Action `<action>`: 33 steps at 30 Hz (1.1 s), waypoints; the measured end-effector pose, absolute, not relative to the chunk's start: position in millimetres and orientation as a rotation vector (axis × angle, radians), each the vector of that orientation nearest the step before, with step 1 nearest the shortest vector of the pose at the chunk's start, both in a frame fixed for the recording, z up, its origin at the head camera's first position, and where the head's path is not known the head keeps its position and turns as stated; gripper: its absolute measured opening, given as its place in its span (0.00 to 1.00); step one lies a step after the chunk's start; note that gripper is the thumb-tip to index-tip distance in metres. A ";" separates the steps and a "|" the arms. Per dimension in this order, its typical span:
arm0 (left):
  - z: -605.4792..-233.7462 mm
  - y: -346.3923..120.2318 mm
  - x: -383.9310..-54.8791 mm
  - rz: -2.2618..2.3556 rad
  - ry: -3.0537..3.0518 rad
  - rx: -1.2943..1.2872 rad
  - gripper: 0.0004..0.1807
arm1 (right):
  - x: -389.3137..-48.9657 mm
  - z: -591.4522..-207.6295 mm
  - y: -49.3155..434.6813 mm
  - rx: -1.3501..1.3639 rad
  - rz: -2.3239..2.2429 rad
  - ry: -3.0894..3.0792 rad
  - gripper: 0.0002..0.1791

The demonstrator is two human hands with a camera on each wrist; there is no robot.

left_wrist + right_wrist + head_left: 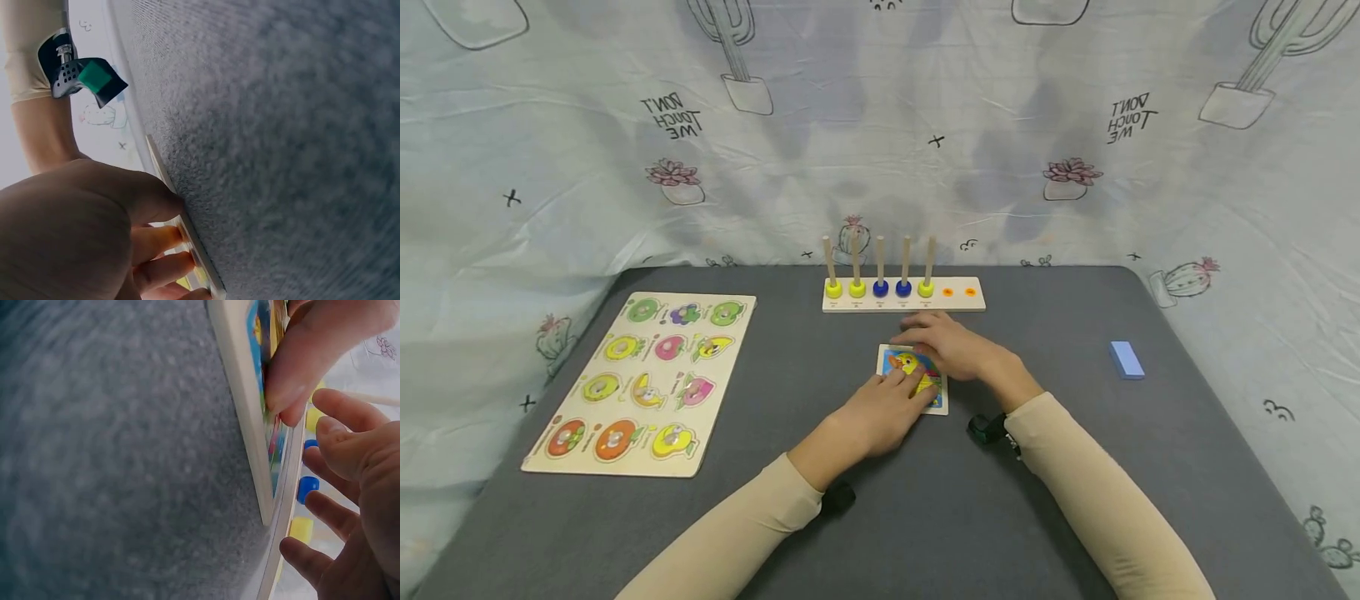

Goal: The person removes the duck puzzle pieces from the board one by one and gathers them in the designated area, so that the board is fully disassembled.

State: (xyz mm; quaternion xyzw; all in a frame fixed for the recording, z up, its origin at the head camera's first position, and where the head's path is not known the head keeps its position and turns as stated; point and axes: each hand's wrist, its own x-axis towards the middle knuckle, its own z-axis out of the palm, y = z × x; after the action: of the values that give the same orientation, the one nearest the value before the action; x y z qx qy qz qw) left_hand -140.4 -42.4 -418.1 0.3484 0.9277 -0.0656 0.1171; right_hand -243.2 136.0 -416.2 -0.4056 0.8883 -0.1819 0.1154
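A small square picture puzzle (908,362) with a yellow duck on blue lies flat on the dark table. My left hand (876,414) rests on its lower part, fingertips touching the picture. In the left wrist view the left thumb (159,199) lies along the edge of the puzzle board (161,167). Just over the far right corner hovers my right hand (953,347), fingers spread and loosely bent. The right wrist view shows the right hand (381,494) apart from the board's pale edge (240,400), holding nothing. Part of the picture is hidden beneath the hands.
Behind the hands stands a wooden peg board (902,305) with yellow and blue rings on upright pegs. A large fruit puzzle board (651,333) lies at the left. At the right is a blue block (1126,360). Patterned cloth (880,167) rises along the table's back and sides.
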 end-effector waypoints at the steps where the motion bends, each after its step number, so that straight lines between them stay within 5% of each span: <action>1: -418.1 -42.8 -140.2 -0.191 2.713 1.022 0.29 | -243.1 -415.5 135.2 -1.189 -0.528 2.600 0.22; 18: -421.1 -47.1 -142.9 -0.123 2.664 0.990 0.29 | -246.2 -407.2 127.1 -1.254 -0.474 2.555 0.19; 33: -421.2 -54.3 -141.5 -0.114 2.684 1.025 0.29 | -245.2 -410.4 118.1 -1.274 -0.200 2.546 0.36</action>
State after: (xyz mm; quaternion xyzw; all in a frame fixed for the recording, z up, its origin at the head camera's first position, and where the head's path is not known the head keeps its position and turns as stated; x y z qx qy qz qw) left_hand -141.5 -54.3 -421.2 0.3532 0.9253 -0.0393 0.1327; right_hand -245.2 118.1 -410.4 -0.4419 0.8828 -0.0695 0.1432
